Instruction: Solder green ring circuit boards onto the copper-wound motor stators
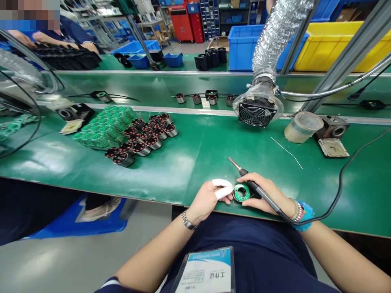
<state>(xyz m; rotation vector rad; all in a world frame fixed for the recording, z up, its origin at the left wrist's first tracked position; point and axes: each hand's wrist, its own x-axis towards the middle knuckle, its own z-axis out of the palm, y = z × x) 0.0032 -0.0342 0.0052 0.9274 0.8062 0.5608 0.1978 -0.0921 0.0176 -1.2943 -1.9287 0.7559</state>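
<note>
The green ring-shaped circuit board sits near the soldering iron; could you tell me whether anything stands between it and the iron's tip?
Nothing visible does: the tip of the soldering iron points away from the circuit board, with only air between. The left hand's white-taped fingers touch the board to one side.

Copper-wound motor stators (143, 136) stand in rows on the green workbench (195, 162), left of centre, beside stacked green circuit boards (102, 128). Farther right, a fume extractor fan (255, 114) on silver ducting (279, 36) sits near what seems a translucent tub (302, 127).
</note>
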